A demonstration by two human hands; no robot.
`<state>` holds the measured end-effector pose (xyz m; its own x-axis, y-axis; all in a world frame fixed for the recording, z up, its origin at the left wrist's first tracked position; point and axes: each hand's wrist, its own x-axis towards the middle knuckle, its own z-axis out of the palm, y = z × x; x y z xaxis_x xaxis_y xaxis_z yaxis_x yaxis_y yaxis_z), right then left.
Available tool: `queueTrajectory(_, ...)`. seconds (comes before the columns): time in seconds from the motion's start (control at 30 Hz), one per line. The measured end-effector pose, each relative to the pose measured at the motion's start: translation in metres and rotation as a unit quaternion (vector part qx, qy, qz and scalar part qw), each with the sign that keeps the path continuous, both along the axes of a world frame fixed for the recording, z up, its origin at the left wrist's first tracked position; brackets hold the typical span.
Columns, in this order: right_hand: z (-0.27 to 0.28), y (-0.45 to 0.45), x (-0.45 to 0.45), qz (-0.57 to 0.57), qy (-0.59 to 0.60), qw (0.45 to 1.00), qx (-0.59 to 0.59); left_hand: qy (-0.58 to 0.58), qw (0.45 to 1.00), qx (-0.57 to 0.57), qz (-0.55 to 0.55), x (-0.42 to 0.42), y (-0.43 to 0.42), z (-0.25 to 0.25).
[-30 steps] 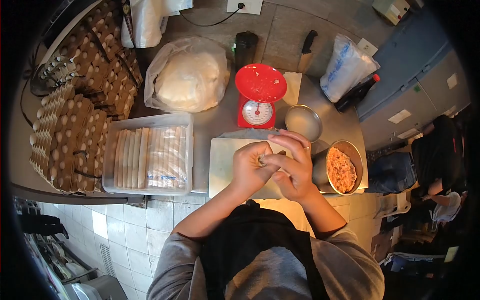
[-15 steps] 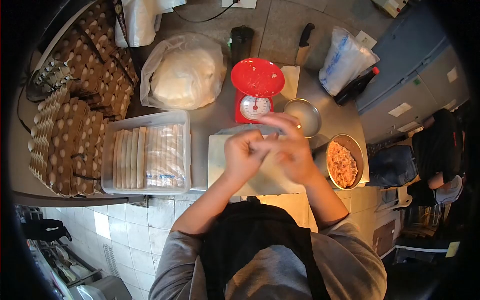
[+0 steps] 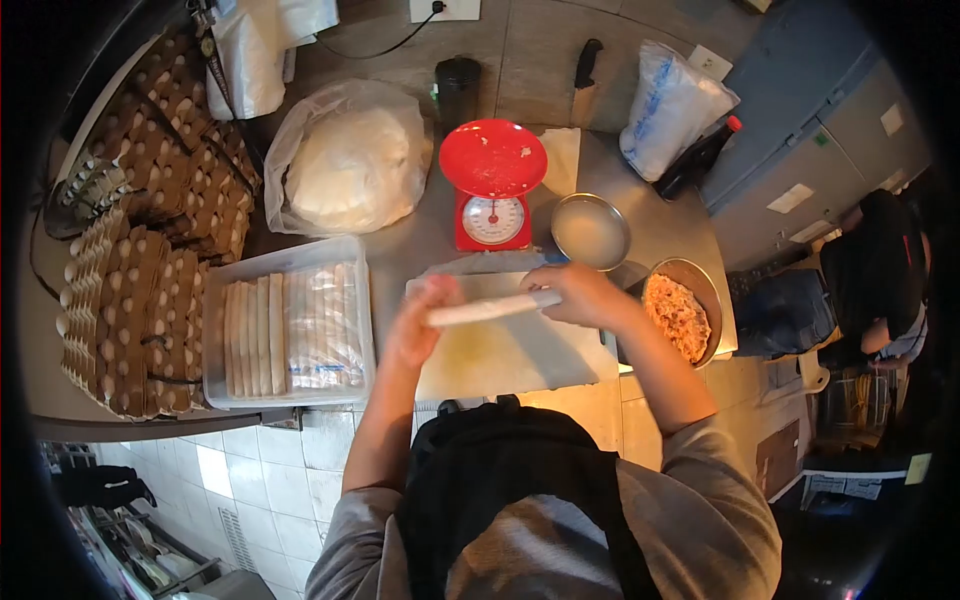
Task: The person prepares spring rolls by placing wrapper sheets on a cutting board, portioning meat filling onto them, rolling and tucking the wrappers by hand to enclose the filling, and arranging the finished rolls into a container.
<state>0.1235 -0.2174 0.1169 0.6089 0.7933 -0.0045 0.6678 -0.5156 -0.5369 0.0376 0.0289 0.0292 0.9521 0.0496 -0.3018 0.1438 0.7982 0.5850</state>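
A long, pale rolled stick of wrapped dough (image 3: 490, 309) spans the gap between my hands, above a light cutting board (image 3: 500, 365). My right hand (image 3: 580, 295) is closed on the roll's right end. At its left end is my left hand (image 3: 420, 322), touching or very near it; the fingers are blurred, so their grip is unclear. Left of the board, a clear plastic box (image 3: 368, 330) holds several similar rolls (image 3: 262, 335), partly under plastic film. To the right, a metal pot (image 3: 712, 300) contains an orange shredded filling (image 3: 678, 315).
Behind the board stand a red dial scale (image 3: 493, 215) and a metal bowl (image 3: 591, 232) with cloudy liquid. A bag of white dough (image 3: 350, 165) sits farther left, beside stacked egg trays (image 3: 150, 300). A knife (image 3: 586, 75) is at the back; another person (image 3: 880, 270) is far right.
My hands were close together over the board and have moved apart. The pale roll now shows clearly between them; earlier it was not clearly visible. The view has shifted slightly.
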Motion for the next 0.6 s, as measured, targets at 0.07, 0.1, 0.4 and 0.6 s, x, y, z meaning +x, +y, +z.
queueTrajectory(0.07,0.039,-0.001,0.003,0.053,-0.030,0.996,-0.061,-0.027,0.982,0.055,-0.176,-0.012,-0.005,-0.030)
queueTrajectory(0.1,0.056,0.001,0.000,0.059,-0.022,0.997,-0.039,-0.058,0.963,0.126,-0.233,-0.011,-0.010,-0.034)
queueTrajectory(0.4,0.014,0.012,-0.059,-0.081,-0.049,0.935,0.342,-0.168,0.896,0.399,-0.105,0.004,-0.049,0.023)
queueTrajectory(0.6,0.006,0.024,-0.090,-0.072,-0.249,0.939,0.225,-0.193,0.927,0.309,-0.084,-0.001,-0.063,0.053)
